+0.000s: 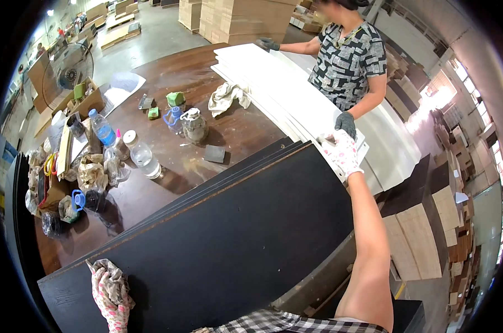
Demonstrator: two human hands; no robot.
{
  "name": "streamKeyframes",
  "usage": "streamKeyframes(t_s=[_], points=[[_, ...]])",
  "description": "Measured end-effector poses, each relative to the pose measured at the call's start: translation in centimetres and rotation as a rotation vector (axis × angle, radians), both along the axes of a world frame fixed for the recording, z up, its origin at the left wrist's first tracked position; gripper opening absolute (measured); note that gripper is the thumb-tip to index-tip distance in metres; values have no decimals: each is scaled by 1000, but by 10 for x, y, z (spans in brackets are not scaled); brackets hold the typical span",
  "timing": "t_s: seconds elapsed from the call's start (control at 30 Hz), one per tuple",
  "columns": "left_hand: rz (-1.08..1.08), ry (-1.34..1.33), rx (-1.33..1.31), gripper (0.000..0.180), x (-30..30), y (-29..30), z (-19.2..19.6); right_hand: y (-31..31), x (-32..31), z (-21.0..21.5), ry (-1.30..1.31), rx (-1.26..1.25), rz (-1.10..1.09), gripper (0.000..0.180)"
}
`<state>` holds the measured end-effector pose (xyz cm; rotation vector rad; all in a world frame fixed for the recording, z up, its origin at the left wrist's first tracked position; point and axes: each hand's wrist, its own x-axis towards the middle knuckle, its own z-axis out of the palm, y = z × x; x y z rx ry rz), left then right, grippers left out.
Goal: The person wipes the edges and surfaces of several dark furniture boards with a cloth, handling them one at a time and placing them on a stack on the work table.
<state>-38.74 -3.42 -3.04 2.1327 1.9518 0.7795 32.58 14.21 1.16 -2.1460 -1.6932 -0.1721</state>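
My left hand (pixel 114 305), in a white glove with pink print, is closed on a crumpled grey-brown rag (pixel 110 271). It rests on the near left part of a black board (pixel 234 222), the top one of a stack. My right arm reaches out to the near end of a white board (pixel 279 75). There my right hand (pixel 343 152), in a similar glove, grips the board's end, its fingertips partly hidden. Right beside it is the dark-gloved hand (pixel 345 123) of a co-worker, whose other gloved hand (pixel 269 44) touches the board's far end.
On the brown table (pixel 218 164) stand a clear bottle (pixel 145 158), a blue-capped bottle (pixel 101 127), a jar (pixel 195 126) and a blue-handled container (pixel 173 120). A white cloth (pixel 228 100) and a dark block (pixel 214 154) lie there too. Stacked boards (pixel 415 238) stand at the right.
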Motion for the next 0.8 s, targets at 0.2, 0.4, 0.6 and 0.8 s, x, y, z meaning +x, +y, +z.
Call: streamKeyframes(t_s=[0.2,0.4,0.6,0.8], points=[[9,18,-17,35,1,1,2,-9,-67,6,41,-4,20,21],[-35,47,43,46,-11,-3,-8,-22,-136,8,-57,-91,371,26],[-49,-11,18,39,2,7,-4,1,-7,11,79,-200,-33,28],[-31,9,55,35,11,5,10,16,-82,11,312,-165,506,28]])
